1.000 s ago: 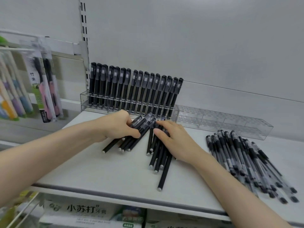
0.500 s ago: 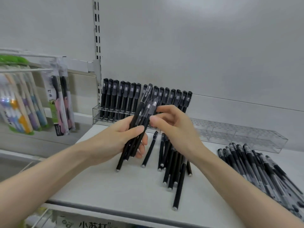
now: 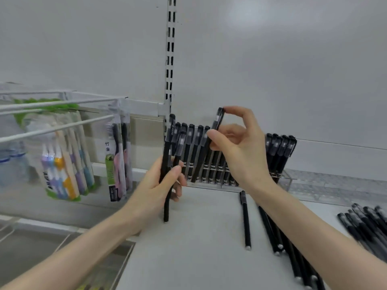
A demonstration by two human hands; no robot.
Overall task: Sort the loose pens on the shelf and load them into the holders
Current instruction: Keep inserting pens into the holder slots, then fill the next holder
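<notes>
My left hand (image 3: pixel 159 185) grips a small bundle of black pens (image 3: pixel 167 160), held nearly upright above the shelf's left end. My right hand (image 3: pixel 238 147) pinches one black pen (image 3: pixel 209 147) near its cap, tilted, in front of the pens standing in the clear holder (image 3: pixel 284 178). That holder's row of upright black pens (image 3: pixel 280 149) runs along the back wall, partly hidden behind my right hand. Several loose black pens (image 3: pixel 245 220) lie on the white shelf (image 3: pixel 188 248) under my right forearm. Another heap of loose pens (image 3: pixel 364 222) lies at the far right.
A second clear holder (image 3: pixel 335 185) stands to the right of the first, with no pens seen in it. Packs of toothbrushes (image 3: pixel 65 160) hang on white hooks at the left. A slotted upright rail (image 3: pixel 170 49) runs up the back wall.
Both hands rose from the shelf. My right hand drew one pen out of the bundle in my left hand and lifted it toward the holder. The camera view tilted up and to the left.
</notes>
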